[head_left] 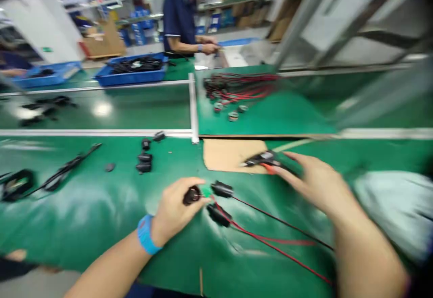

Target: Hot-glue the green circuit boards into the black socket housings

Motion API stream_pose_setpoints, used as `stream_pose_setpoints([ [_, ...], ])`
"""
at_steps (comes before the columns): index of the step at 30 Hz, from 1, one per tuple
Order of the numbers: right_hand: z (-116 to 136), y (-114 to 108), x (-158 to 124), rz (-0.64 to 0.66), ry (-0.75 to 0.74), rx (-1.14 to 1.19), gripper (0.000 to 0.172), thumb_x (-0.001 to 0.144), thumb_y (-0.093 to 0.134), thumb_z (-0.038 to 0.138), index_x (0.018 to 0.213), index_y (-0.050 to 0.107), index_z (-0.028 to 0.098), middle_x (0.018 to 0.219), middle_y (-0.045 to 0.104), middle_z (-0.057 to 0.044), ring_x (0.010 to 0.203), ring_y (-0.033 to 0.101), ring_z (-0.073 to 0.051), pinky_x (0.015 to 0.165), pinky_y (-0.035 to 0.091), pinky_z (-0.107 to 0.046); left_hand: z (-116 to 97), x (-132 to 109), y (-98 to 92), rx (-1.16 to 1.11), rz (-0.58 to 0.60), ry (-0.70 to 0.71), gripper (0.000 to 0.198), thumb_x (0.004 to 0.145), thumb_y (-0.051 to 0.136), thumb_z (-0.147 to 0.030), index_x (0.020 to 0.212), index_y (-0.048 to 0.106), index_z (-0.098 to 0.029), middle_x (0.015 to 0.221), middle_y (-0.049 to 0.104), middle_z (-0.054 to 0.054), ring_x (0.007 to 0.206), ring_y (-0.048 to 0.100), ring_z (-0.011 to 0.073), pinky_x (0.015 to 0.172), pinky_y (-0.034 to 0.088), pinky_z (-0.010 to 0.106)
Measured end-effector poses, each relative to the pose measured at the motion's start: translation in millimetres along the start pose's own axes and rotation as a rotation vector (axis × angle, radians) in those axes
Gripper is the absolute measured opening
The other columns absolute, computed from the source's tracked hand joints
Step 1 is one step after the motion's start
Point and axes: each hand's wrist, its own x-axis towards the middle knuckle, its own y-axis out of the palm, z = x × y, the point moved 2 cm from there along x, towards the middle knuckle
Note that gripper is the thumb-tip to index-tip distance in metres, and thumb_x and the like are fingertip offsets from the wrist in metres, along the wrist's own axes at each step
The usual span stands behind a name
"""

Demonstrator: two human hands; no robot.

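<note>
My left hand [177,203] pinches a small round black socket-like part [191,195] with a green piece [205,191] at its front. Red and black wires [270,242] run from near there to the lower right. Close to these fingertips, two black cylindrical parts [222,189] lie on the green mat, wires attached. My right hand [314,178] has thumb and forefinger around the handles of pliers [264,159] with a black and orange grip. The pliers' tip is over a piece of cardboard [219,153]; blur hides whether they rest on it.
Several black cylinders [145,157] and a cable [67,167] lie on the left. Bundled red and black wires [240,86] sit on the raised surface ahead. A white bag [395,208] is at right. Across the bench, a person [184,18] works behind a blue tray [131,77].
</note>
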Motion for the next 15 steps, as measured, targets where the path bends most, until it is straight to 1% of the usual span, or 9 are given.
stream_pose_setpoints([
  [1,-0.5,-0.5,-1.2,0.078,0.061,-0.065,0.054,0.09,0.059,0.06,0.116,0.069,0.013,0.114,0.071,-0.026,0.099,0.07,-0.04,0.076,0.053,-0.047,0.6,0.4,-2.1,-0.003,0.011,0.005,0.027,0.091,0.071,-0.041,0.111,0.068,-0.023,0.096,0.076,0.005,0.084,0.073,0.0188,0.08,0.059,0.031],
  [2,-0.1,0.6,-1.6,0.137,0.076,-0.072,0.05,0.093,0.058,0.056,0.118,0.069,0.016,0.117,0.072,-0.021,0.101,0.07,-0.035,0.081,0.054,-0.043,2.1,1.3,-3.9,-0.004,0.024,0.007,0.027,0.09,0.072,-0.04,0.11,0.068,-0.023,0.096,0.076,0.004,0.083,0.073,0.0184,0.078,0.059,0.029],
  [4,-1.0,3.2,-1.7,0.162,0.139,-0.105,0.047,0.095,0.056,0.054,0.119,0.069,0.016,0.115,0.073,-0.016,0.099,0.07,-0.03,0.085,0.053,-0.04,5.0,2.6,-6.5,-0.004,0.038,0.009,0.029,0.088,0.075,-0.04,0.109,0.068,-0.023,0.094,0.076,0.002,0.08,0.072,0.0172,0.073,0.058,0.027],
  [6,-1.9,5.1,-3.8,0.173,0.167,-0.111,0.052,0.094,0.055,0.058,0.12,0.07,0.016,0.111,0.073,-0.015,0.096,0.07,-0.029,0.086,0.053,-0.039,5.3,2.0,-8.7,0.002,0.04,0.0,0.028,0.087,0.076,-0.04,0.107,0.068,-0.023,0.091,0.075,0.001,0.076,0.071,0.0159,0.068,0.057,0.025],
  [9,-4.2,5.8,-8.9,0.218,0.133,-0.09,0.056,0.091,0.056,0.062,0.117,0.069,0.014,0.109,0.071,-0.016,0.097,0.067,-0.029,0.088,0.051,-0.041,1.8,0.3,-11.1,0.008,0.031,-0.025,0.023,0.087,0.075,-0.038,0.103,0.068,-0.023,0.09,0.074,0.0,0.076,0.07,0.0147,0.068,0.056,0.024],
  [11,-7.6,6.2,-10.7,0.254,0.113,-0.043,0.053,0.089,0.056,0.061,0.112,0.067,0.015,0.107,0.07,-0.015,0.094,0.065,-0.028,0.085,0.05,-0.041,-0.2,1.0,-11.8,-0.005,0.016,-0.047,0.024,0.087,0.075,-0.039,0.103,0.068,-0.022,0.089,0.074,0.0,0.074,0.069,0.0146,0.067,0.056,0.024],
  [15,-8.0,4.4,-11.4,0.305,0.157,0.128,0.038,0.094,0.051,0.055,0.109,0.054,0.019,0.1,0.07,-0.01,0.081,0.064,-0.022,0.073,0.048,-0.034,0.6,4.0,-11.2,-0.038,-0.014,-0.084,0.024,0.086,0.076,-0.039,0.102,0.069,-0.021,0.085,0.073,-0.001,0.07,0.068,0.0138,0.064,0.055,0.023],
])
